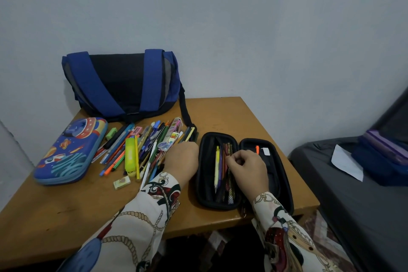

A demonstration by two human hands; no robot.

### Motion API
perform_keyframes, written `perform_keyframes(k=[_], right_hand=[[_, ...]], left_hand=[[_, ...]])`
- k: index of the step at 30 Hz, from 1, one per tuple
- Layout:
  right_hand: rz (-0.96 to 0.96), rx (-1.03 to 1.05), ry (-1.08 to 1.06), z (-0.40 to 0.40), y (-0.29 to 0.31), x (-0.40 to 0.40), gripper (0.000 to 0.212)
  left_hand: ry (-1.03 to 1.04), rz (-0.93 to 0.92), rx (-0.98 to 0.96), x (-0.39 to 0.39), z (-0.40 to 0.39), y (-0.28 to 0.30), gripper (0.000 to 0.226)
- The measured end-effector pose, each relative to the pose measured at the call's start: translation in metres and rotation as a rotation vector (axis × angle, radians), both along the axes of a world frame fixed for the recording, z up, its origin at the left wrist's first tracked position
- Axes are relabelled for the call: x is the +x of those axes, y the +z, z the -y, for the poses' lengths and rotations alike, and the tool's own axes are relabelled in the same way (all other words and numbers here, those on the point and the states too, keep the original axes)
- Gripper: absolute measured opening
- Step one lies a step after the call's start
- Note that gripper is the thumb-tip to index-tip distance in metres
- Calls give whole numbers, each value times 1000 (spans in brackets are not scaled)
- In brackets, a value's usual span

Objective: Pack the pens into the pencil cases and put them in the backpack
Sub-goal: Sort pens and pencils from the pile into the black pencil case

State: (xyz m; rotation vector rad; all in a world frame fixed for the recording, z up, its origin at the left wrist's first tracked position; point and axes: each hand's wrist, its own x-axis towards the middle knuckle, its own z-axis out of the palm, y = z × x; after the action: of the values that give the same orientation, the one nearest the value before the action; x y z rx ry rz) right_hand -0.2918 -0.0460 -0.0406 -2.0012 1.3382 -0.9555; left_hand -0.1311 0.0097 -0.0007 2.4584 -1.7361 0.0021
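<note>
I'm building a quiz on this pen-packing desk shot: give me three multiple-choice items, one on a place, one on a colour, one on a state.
1. Where is the backpack?
A. at the table's back, by the wall
B. on the floor
C. on the bed

2. What colour is the open pencil case?
A. red
B. black
C. white

3. The rocket-print pencil case is:
A. open
B. closed
C. inside the backpack

Answers:
1 A, it sits behind the loose pens.
2 B, its shell and lining are black.
3 B, its lid lies flat, shut.

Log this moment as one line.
left hand: on pens | right hand: pinching pen in black case | blue case: shut | backpack: behind
</note>
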Motion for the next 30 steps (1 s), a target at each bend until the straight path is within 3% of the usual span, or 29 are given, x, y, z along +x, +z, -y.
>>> perform_keyframes(k=[14,23,30], right_hand=[[-13,3,-4,0,1,0,29],[-9,-8,1,-1,2,0,28],[-1,-9,-6,-1,2,1,28]], left_hand=[[35,-109,52,5,5,7,22],[37,-317,-145,1,3,17,38],[-23,-254,-39,-30,-4,-2,40]])
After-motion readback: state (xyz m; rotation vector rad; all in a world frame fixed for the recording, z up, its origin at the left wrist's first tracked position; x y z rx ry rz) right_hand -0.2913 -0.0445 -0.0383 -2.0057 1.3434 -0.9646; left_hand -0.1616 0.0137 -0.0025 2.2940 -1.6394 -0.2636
